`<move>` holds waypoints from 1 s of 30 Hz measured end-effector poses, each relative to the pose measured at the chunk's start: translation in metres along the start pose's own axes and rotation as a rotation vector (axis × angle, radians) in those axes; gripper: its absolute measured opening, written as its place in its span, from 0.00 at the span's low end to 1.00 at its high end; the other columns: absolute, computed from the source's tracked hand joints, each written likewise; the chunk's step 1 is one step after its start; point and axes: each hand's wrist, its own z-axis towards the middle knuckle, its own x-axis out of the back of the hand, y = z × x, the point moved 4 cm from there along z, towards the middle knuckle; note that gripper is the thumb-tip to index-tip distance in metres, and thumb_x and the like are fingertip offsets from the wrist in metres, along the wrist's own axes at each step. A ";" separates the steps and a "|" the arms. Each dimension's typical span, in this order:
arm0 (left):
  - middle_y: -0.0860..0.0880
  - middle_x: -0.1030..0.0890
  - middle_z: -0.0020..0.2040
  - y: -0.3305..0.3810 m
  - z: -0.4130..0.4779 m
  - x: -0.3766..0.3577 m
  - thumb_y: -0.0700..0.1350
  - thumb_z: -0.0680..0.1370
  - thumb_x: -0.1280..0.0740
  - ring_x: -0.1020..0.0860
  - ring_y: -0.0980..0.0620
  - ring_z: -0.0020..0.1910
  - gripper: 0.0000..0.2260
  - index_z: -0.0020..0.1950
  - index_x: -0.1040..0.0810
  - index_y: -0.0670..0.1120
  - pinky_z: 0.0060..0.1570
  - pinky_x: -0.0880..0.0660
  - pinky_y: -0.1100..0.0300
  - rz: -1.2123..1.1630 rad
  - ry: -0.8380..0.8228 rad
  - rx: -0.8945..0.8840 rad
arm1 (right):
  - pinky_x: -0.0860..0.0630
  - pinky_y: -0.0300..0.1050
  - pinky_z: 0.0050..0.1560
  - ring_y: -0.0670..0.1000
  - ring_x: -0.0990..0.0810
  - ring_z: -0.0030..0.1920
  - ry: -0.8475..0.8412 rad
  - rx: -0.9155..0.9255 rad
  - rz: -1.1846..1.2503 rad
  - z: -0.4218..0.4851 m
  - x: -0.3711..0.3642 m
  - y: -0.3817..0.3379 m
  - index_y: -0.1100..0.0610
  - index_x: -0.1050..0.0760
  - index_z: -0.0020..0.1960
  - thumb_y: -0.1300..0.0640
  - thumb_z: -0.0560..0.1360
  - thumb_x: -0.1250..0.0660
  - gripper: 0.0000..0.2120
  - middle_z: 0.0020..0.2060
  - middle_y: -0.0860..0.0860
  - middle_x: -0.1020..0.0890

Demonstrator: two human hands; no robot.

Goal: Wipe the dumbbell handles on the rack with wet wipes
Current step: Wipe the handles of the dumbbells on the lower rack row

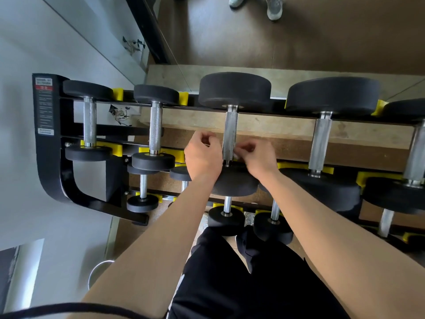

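Head view: a wipe [236, 155] is pinched by the right hand [258, 158] against the low end of a handle [230, 132] on the rack [49, 143] top tier; the left hand [202, 157] is curled just beside it, its hold unseen

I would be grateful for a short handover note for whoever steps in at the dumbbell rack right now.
Left hand: fingers curled just left of the third top-row handle; whether it holds anything is unclear.
Right hand: pinches a small white piece, apparently the wet wipe, at that handle's lower end.
Rack: more handles along this row and the rows below.
Done: nothing shows which handles are already wiped.
Left: finish this handle, then the others.
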 end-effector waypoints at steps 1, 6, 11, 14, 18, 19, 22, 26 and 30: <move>0.57 0.21 0.40 0.000 0.000 0.000 0.43 0.80 0.36 0.23 0.60 0.42 0.05 0.46 0.22 0.51 0.45 0.24 0.58 -0.002 0.000 0.000 | 0.29 0.33 0.45 0.39 0.22 0.45 -0.035 -0.021 -0.005 -0.002 -0.001 0.003 0.51 0.17 0.49 0.57 0.77 0.28 0.03 0.44 0.44 0.18; 0.58 0.21 0.40 0.001 0.000 0.000 0.43 0.80 0.36 0.22 0.59 0.42 0.07 0.45 0.23 0.53 0.46 0.22 0.56 0.006 -0.006 -0.005 | 0.21 0.42 0.50 0.44 0.19 0.45 0.096 -0.048 0.137 0.019 0.009 -0.015 0.52 0.17 0.47 0.57 0.77 0.28 0.02 0.44 0.45 0.16; 0.58 0.20 0.41 -0.001 0.001 -0.001 0.44 0.80 0.36 0.21 0.57 0.43 0.06 0.46 0.23 0.53 0.49 0.19 0.53 0.016 -0.012 -0.001 | 0.28 0.34 0.46 0.40 0.22 0.44 0.210 -0.029 0.132 0.028 0.009 -0.031 0.52 0.17 0.50 0.57 0.78 0.29 0.03 0.45 0.44 0.18; 0.58 0.20 0.41 -0.001 0.001 -0.001 0.44 0.80 0.36 0.21 0.58 0.43 0.06 0.46 0.23 0.53 0.49 0.20 0.53 0.014 -0.020 -0.007 | 0.26 0.36 0.48 0.40 0.21 0.45 0.057 -0.048 0.041 0.013 0.004 -0.014 0.50 0.18 0.47 0.56 0.77 0.29 0.02 0.43 0.43 0.18; 0.58 0.21 0.40 -0.002 0.001 -0.002 0.44 0.80 0.35 0.22 0.60 0.43 0.05 0.46 0.22 0.53 0.49 0.20 0.53 0.021 -0.022 -0.016 | 0.30 0.33 0.42 0.39 0.23 0.44 -0.124 -0.078 -0.061 0.000 0.001 0.000 0.50 0.19 0.46 0.56 0.76 0.27 0.03 0.43 0.43 0.19; 0.58 0.21 0.40 -0.002 0.001 -0.002 0.44 0.80 0.35 0.22 0.60 0.43 0.05 0.46 0.22 0.53 0.49 0.20 0.53 0.023 -0.021 -0.019 | 0.30 0.32 0.42 0.39 0.23 0.44 -0.071 -0.051 -0.038 0.002 0.002 -0.004 0.50 0.19 0.46 0.56 0.76 0.28 0.02 0.43 0.43 0.18; 0.59 0.21 0.41 -0.002 0.002 -0.003 0.44 0.80 0.35 0.22 0.60 0.43 0.05 0.47 0.23 0.53 0.49 0.20 0.55 0.025 -0.025 -0.022 | 0.30 0.30 0.43 0.37 0.22 0.43 0.152 0.066 0.021 0.014 0.006 -0.023 0.51 0.16 0.48 0.55 0.77 0.28 0.02 0.42 0.41 0.18; 0.58 0.21 0.41 -0.002 0.002 -0.003 0.44 0.81 0.36 0.22 0.60 0.43 0.05 0.47 0.23 0.53 0.48 0.20 0.56 0.031 -0.030 -0.032 | 0.30 0.29 0.46 0.38 0.23 0.44 0.201 0.169 -0.031 0.012 0.000 -0.028 0.52 0.16 0.50 0.54 0.76 0.27 0.04 0.46 0.43 0.17; 0.57 0.20 0.41 -0.004 0.004 -0.004 0.44 0.80 0.36 0.21 0.58 0.43 0.05 0.47 0.21 0.51 0.47 0.20 0.55 0.020 -0.039 -0.035 | 0.27 0.34 0.45 0.40 0.21 0.45 0.006 0.104 -0.057 -0.004 -0.002 -0.012 0.50 0.17 0.46 0.53 0.74 0.25 0.02 0.44 0.43 0.17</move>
